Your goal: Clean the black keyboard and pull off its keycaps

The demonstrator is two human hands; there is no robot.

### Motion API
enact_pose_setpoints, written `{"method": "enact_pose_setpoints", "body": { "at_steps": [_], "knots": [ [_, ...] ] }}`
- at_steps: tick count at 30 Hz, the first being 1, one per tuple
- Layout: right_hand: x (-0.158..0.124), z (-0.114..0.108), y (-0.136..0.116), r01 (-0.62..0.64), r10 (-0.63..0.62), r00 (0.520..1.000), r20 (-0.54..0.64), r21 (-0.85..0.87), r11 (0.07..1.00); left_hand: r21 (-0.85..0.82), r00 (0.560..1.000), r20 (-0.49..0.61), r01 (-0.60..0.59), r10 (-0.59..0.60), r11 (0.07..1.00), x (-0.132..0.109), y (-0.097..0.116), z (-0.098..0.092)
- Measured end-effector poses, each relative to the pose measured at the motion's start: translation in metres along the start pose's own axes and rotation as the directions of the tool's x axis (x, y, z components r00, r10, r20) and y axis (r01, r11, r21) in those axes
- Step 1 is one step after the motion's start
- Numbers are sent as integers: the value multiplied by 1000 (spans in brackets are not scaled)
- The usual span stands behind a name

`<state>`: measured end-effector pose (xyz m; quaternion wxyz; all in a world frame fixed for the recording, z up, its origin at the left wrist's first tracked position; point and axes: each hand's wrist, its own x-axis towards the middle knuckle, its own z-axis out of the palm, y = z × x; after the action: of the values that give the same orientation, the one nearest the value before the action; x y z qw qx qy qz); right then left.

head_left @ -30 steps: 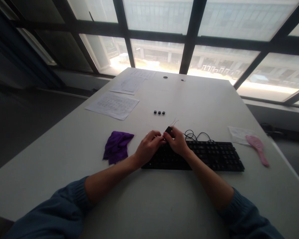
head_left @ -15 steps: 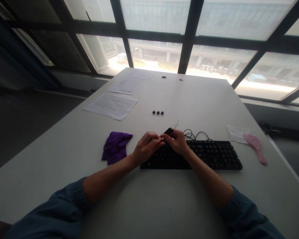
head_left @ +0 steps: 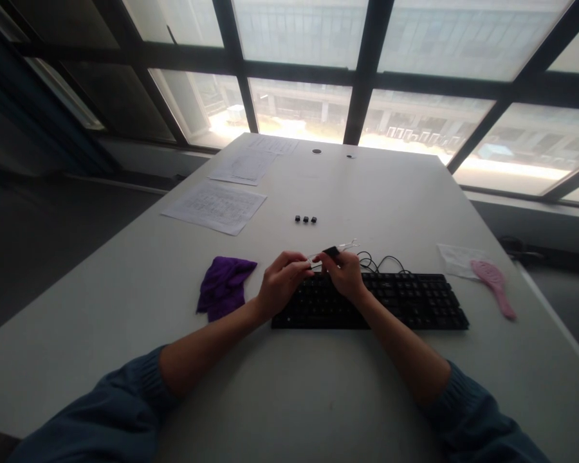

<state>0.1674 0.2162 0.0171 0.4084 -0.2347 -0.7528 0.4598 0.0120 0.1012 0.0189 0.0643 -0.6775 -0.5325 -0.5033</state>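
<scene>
Both hands are raised just above the left half of a black keyboard (head_left: 410, 302) on the white table (head_left: 318, 386). My right hand (head_left: 348, 278) is closed on a small wire keycap puller (head_left: 335, 251) with a black grip. Its thin wire loops point right, nearly level. My left hand (head_left: 280, 288) pinches the tool's left end, fingertips touching those of the right hand. Whether a keycap sits in the tool I cannot tell. Three loose black keycaps (head_left: 305, 220) lie in a row further back on the table.
A crumpled purple cloth (head_left: 224, 286) lies left of the keyboard. Its black cable (head_left: 381, 262) coils behind it. A pink brush (head_left: 495, 286) and a white packet (head_left: 456, 257) sit at the right edge. Printed sheets (head_left: 215, 204) lie back left, below large windows.
The puller has swung from pointing up and away to lying nearly level with its wires to the right. Both hands stay together over the keyboard, lifted slightly.
</scene>
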Motion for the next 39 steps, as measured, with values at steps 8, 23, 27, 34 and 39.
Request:
{"method": "enact_pose_setpoints", "body": {
  "at_steps": [8,23,27,34,39],
  "knots": [
    [1,2,4,-63,79,973,-215,82,995,-77,986,17,168,-167,983,11,1,1],
    [5,2,2,-98,149,945,-291,181,979,164,956,180,205,-233,965,122,-86,47],
    [5,3,5,-105,161,946,-280,203,973,251,903,288,251,-319,935,131,-120,81],
    [6,4,11,-101,160,953,-258,229,968,301,860,376,239,-346,923,123,-145,95],
    [5,5,11,-116,170,955,-243,220,969,305,831,428,237,-356,922,123,-149,94]
  ]
}}
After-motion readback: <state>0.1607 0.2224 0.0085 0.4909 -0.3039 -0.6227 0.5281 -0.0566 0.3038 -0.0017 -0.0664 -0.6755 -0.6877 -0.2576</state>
